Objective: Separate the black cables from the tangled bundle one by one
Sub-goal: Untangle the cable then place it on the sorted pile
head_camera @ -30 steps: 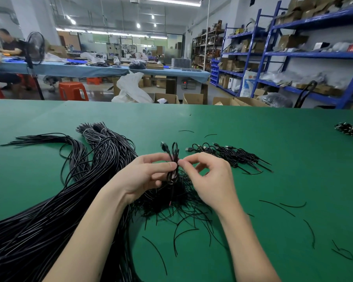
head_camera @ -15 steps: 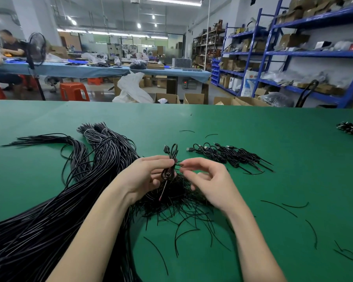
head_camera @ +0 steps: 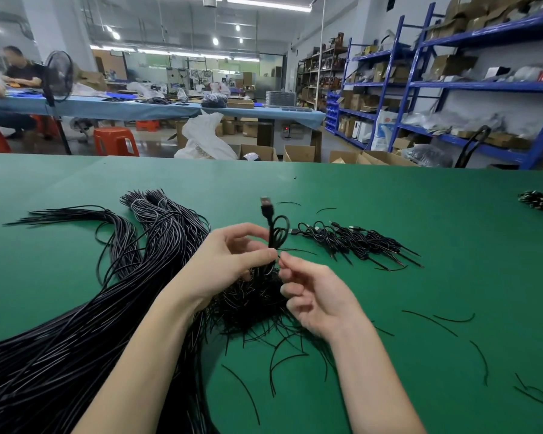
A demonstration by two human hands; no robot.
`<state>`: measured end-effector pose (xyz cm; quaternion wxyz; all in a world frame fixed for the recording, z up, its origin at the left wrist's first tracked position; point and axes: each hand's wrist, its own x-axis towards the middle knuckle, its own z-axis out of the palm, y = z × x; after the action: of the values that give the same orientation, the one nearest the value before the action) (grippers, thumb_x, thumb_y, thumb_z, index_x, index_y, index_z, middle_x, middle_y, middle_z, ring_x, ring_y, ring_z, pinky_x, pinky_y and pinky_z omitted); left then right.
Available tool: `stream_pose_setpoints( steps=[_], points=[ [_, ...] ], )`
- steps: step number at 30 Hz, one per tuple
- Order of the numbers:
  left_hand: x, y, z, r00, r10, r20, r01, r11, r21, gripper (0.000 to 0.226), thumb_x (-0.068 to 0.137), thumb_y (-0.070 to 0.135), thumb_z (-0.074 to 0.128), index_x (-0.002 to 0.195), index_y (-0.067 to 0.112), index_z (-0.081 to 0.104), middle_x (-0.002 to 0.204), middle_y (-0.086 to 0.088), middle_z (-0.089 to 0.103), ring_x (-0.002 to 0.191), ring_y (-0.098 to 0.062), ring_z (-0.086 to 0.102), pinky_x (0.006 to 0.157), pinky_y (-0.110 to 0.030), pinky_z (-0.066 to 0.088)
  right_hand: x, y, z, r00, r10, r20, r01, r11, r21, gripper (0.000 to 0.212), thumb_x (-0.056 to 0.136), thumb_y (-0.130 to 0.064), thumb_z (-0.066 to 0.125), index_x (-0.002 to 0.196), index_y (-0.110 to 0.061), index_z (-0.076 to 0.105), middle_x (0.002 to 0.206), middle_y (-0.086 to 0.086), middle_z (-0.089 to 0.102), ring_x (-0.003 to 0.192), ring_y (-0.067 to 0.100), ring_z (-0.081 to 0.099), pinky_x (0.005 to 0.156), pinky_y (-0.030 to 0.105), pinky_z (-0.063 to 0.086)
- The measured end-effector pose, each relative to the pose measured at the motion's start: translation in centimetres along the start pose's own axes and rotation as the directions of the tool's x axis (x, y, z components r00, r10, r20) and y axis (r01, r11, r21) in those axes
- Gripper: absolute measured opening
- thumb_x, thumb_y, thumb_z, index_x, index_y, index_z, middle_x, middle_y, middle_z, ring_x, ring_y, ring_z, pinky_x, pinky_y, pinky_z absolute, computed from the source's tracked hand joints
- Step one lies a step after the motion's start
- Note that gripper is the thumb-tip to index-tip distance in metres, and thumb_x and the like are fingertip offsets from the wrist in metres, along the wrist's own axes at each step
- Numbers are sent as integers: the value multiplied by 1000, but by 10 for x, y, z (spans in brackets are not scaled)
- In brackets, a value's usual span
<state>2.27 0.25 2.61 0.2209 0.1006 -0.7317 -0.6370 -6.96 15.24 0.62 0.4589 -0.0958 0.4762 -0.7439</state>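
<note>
The counter (head_camera: pixel 389 214) is covered with a flat green mat, matte and smooth. On its left side lies a very large sheaf of long black cables (head_camera: pixel 76 324), glossy and round, running from the near left corner up toward the middle, where the ends spread like a fan. In the middle, under the hands, sits the tangled bundle (head_camera: pixel 254 302), a dense dark heap of short thin wires with loose ends sticking out. Behind it to the right lies a smaller pile of sorted cables (head_camera: pixel 351 242), their long axis going left to right. The left hand (head_camera: pixel 226 264) pinches one short cable (head_camera: pixel 275 233) between thumb and finger; this cable stands nearly upright, looped once, its USB plug (head_camera: pixel 266 204) pointing up. The right hand (head_camera: pixel 317 296) is just beside it, fingers loosely curled, and I cannot tell if it holds a wire.
</note>
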Motion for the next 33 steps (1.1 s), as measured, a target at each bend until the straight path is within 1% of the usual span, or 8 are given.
stream_pose_setpoints(
  steps=[4,9,16,19,21,24,28,33],
  points=[
    [1,-1,1,945,-328,-11,307,897,-319,42,61,15,83,101,11,69,73,-4,62,51,-7,50,42,-15,37,-2,-7,-3,832,-555,16,425,616,-663,7,82,-29,84,87,-27,80,79,-7,76,55,4,51,53,15,43],
    [2,0,0,898,-416,145,437,797,-416,50,65,12,79,113,4,69,77,-2,68,48,-3,55,35,-11,36,-8,-11,-9,661,-723,201,519,247,-818,5,82,-40,83,78,-38,80,74,-26,72,62,-1,57,58,6,41],
    [-1,-2,1,925,-350,150,380,839,-390,45,64,11,82,108,11,70,71,1,60,47,-1,53,41,-12,39,-3,-7,-1,816,-578,22,439,594,-674,20,89,-30,78,74,-17,80,67,-6,73,55,2,55,52,14,43],
    [-1,-4,1,969,-241,52,246,952,-183,34,61,17,93,91,25,78,80,6,69,60,-2,58,54,-18,41,1,-2,1,993,-69,-91,56,989,-135,20,84,-17,78,65,-10,76,66,2,66,48,3,49,37,10,35],
    [-2,-3,-1,981,-191,22,192,976,-99,29,63,22,92,87,31,79,85,7,73,70,-2,62,61,-23,41,2,4,4,992,126,2,-125,976,178,13,78,-17,78,70,-9,72,67,3,62,47,4,49,33,9,32],
    [0,-3,-2,962,-273,-14,264,942,-205,43,57,19,90,97,19,75,77,0,67,58,-7,53,52,-19,41,7,11,9,996,-64,-60,59,996,-73,14,90,-25,74,84,-13,72,72,-3,71,50,5,54,38,13,39],
    [3,-4,0,912,-410,26,376,810,-450,50,59,14,81,107,7,68,71,-1,69,49,-4,55,38,-11,38,5,2,1,779,-626,45,477,544,-691,6,88,-36,77,89,-30,78,83,-13,76,63,3,60,58,17,51],
    [6,-4,-5,879,-458,131,459,741,-490,39,61,14,84,98,4,78,76,-3,62,47,-4,50,34,-11,39,-5,-9,-6,583,-761,285,554,115,-825,7,83,-44,78,83,-37,79,82,-25,72,71,7,64,62,12,45]
  ],
)
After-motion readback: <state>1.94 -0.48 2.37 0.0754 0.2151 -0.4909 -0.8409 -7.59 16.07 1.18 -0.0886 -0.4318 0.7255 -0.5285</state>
